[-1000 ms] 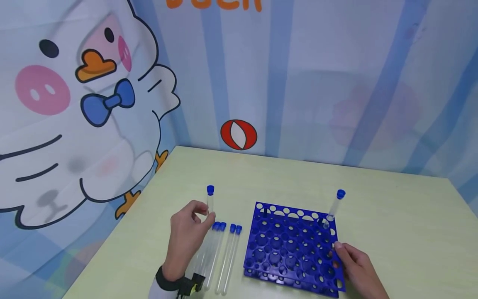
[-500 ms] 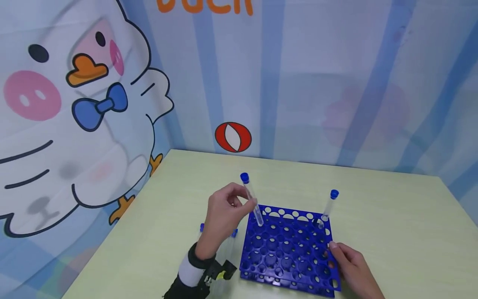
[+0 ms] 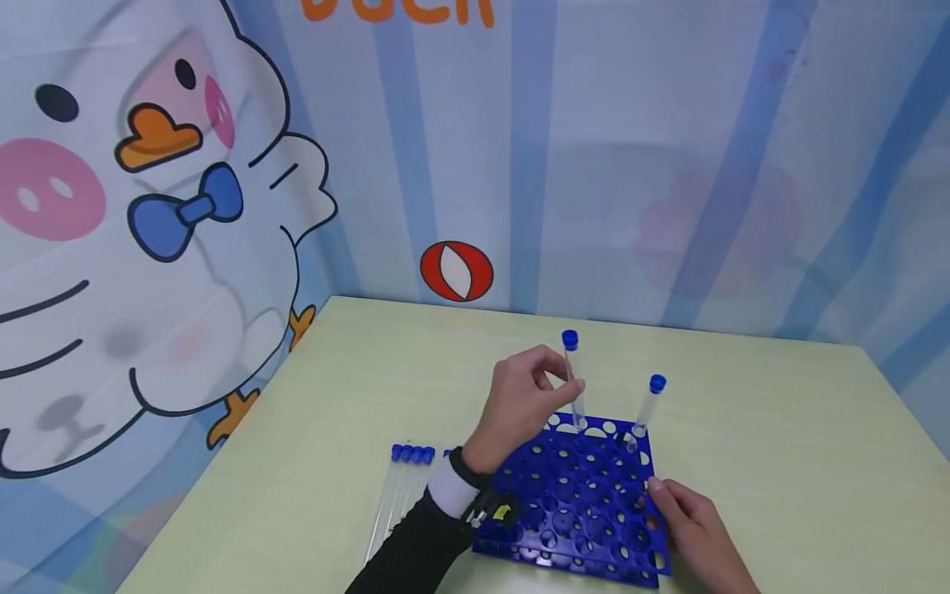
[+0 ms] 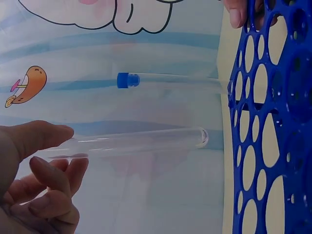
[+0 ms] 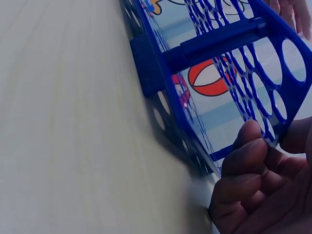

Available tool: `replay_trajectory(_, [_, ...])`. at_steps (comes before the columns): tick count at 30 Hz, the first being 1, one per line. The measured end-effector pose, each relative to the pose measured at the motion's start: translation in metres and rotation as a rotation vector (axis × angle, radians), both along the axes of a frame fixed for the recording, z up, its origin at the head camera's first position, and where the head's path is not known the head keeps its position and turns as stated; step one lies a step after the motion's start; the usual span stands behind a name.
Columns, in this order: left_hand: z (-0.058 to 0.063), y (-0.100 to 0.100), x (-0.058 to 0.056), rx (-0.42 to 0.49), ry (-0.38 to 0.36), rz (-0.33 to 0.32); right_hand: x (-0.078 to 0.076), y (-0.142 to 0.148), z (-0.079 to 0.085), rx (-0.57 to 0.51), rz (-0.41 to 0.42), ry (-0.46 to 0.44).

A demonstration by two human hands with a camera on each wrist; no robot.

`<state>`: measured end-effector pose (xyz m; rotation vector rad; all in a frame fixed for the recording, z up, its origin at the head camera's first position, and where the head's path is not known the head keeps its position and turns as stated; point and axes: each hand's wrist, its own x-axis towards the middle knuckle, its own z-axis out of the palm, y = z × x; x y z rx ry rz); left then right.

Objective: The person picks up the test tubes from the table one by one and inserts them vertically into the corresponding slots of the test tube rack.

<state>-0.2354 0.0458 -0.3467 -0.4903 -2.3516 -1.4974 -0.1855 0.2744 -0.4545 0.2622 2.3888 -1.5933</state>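
My left hand pinches a clear test tube with a blue cap between thumb and fingers. In the head view the tube stands nearly upright over the far edge of a blue test tube rack. The left wrist view has its rounded end apart from the rack's holes. Another blue-capped test tube stands tilted in the rack's far right corner. My right hand grips the rack's right side; in the right wrist view its thumb and fingers close around the top plate's edge.
Several blue-capped test tubes lie side by side on the pale yellow table, left of the rack and partly behind my left sleeve. A curtain with cartoon prints hangs behind the table.
My left hand has carried the test tube from above the lying tubes rightward to the rack's far edge. The right hand has kept its grip on the rack.
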Motion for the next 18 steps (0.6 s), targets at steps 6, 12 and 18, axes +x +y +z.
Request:
replay_trajectory(6, [-0.009, 0.017, -0.013, -0.03, 0.017, -0.011, 0.0, 0.0, -0.001, -0.014, 0.001, 0.014])
replay_trajectory(12, [-0.015, 0.027, -0.022, -0.044, -0.003, -0.019, 0.001, 0.0, 0.0, -0.015, 0.002, 0.014])
replay_trajectory(18, [-0.017, 0.033, -0.025, -0.074, -0.031, -0.018, 0.001, 0.0, 0.001, -0.01, -0.001, 0.016])
